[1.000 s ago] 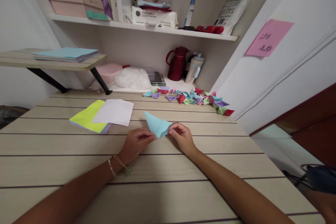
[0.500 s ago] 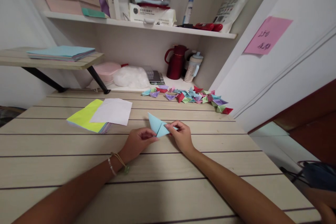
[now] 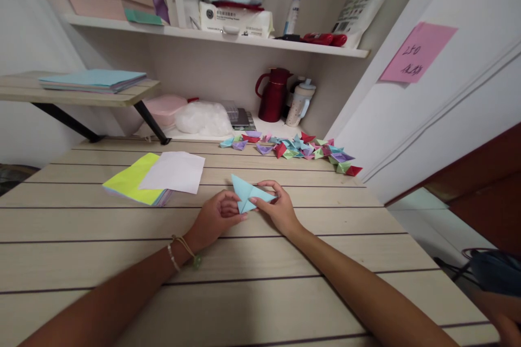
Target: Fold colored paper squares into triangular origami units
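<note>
A light blue folded paper (image 3: pixel 245 191), shaped like a triangle with a crease down its middle, is held just above the table between my hands. My right hand (image 3: pixel 279 207) grips its right part, thumb on the front face and fingers behind. At the lower left corner, my left hand (image 3: pixel 215 217) has its fingers curled, with the thumb below and fingertips touching the paper's edge. Several small folded paper boats (image 3: pixel 299 146) in many colours lie in a row at the table's back.
On the left lie a white sheet (image 3: pixel 175 172) and a stack of yellow-topped paper (image 3: pixel 130 181). More blue-topped paper (image 3: pixel 93 78) rests on a raised shelf. A dark red jug (image 3: pixel 274 98) and a cup (image 3: pixel 300 103) stand behind the boats.
My right thumb has slid left and down the paper's front face, and the right fingers have lifted behind it. The paper is turned slightly, showing more of its right point.
</note>
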